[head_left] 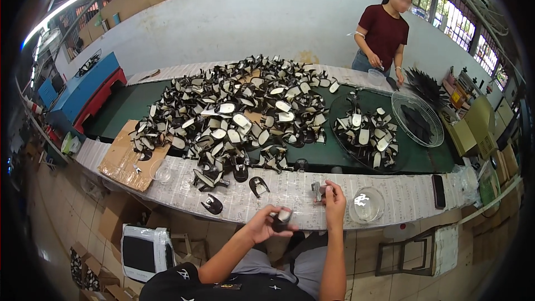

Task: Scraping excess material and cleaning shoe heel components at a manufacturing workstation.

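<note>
My left hand (pixel 266 223) holds a small black part with a white face (pixel 282 217) just in front of the table's near edge. My right hand (pixel 333 198) rests on the paper-covered edge and grips a small grey metal piece (pixel 317 191). Right of it stands a clear shallow dish (pixel 366 204). Two loose black parts (pixel 258 186) (pixel 212 205) lie on the paper to the left of my hands. A large heap of black-and-white parts (pixel 234 114) covers the green table top beyond.
A round tray (pixel 341 106) with more parts and a wire fan guard (pixel 417 117) sit at the right. A black phone (pixel 438 190) lies on the paper. Cardboard (pixel 125 161) lies at the left. A person in a dark red shirt (pixel 383 30) stands across the table.
</note>
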Available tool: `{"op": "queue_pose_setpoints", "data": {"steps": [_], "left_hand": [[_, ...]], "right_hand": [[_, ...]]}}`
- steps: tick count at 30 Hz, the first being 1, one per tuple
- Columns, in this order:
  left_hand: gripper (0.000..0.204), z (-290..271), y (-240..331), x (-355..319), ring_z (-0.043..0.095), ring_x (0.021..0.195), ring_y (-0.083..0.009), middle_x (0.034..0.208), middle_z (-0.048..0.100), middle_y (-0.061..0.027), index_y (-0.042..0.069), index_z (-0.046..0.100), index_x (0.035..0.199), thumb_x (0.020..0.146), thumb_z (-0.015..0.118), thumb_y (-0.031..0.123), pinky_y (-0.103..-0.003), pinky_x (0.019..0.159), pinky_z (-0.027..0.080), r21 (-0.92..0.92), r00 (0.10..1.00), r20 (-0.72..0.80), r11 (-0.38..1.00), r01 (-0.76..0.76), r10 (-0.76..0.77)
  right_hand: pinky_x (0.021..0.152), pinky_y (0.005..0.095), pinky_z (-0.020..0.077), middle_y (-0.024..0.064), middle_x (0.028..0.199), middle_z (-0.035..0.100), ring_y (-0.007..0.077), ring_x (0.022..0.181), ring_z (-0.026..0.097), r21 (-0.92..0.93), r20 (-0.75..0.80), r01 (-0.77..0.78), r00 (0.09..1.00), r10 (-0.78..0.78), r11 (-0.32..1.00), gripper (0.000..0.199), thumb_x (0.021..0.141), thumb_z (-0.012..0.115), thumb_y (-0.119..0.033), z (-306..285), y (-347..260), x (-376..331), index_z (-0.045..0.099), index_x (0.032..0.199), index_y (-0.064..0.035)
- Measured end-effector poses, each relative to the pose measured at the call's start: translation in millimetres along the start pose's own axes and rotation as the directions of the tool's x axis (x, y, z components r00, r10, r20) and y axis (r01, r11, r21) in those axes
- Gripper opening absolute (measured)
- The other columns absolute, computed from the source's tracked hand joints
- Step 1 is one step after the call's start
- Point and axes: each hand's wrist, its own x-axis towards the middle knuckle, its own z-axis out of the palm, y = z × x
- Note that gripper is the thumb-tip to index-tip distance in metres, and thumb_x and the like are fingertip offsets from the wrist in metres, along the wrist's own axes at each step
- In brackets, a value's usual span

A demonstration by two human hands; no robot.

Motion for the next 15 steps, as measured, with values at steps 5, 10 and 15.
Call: {"op": "queue_pose_setpoints", "data": {"steps": [5,10,15], "left_hand": [[0.039,-2,-17,-8,0.071,0.092,-0.0307,0.105,0.063,-0.0162,-0.001,0.048,0.129,0.094,0.055,0.016,-0.035,0.064,0.063,0.377,0.975,0.11,0.915,0.14,-0.194],[0.045,-10,-37,-5,0.071,0.079,-0.0191,0.106,0.067,-0.0138,-0.003,0.055,0.126,0.106,0.045,0.037,-0.022,0.05,0.054,0.332,0.999,0.039,0.943,-0.01,-0.004],[0.052,-17,-31,-13,0.067,0.069,-0.0144,0.1,0.068,-0.0119,-0.003,0.056,0.127,0.105,0.045,0.043,-0.02,0.052,0.053,0.417,1.0,-0.024,0.909,0.003,0.008]], "right_hand": [[0.065,0.0238,0.0544,0.0064,0.1,0.064,0.0079,0.075,0.058,0.012,0.014,-0.003,1.0,0.003,1.0,0.028,0.103,0.053,-0.018,0,3,0,0.062,0.122,0.0003],[0.071,0.0232,0.0534,0.0063,0.105,0.065,0.0085,0.084,0.06,0.003,0.007,-0.044,0.999,0.043,0.999,0.026,0.102,0.056,-0.015,0,4,1,0.062,0.121,0.001],[0.082,0.0222,0.046,0.0041,0.111,0.067,0.008,0.092,0.057,0.055,-0.081,0.197,0.978,-0.192,0.979,0.024,0.097,0.063,-0.011,-2,-11,-13,0.065,0.118,0.001]]}}
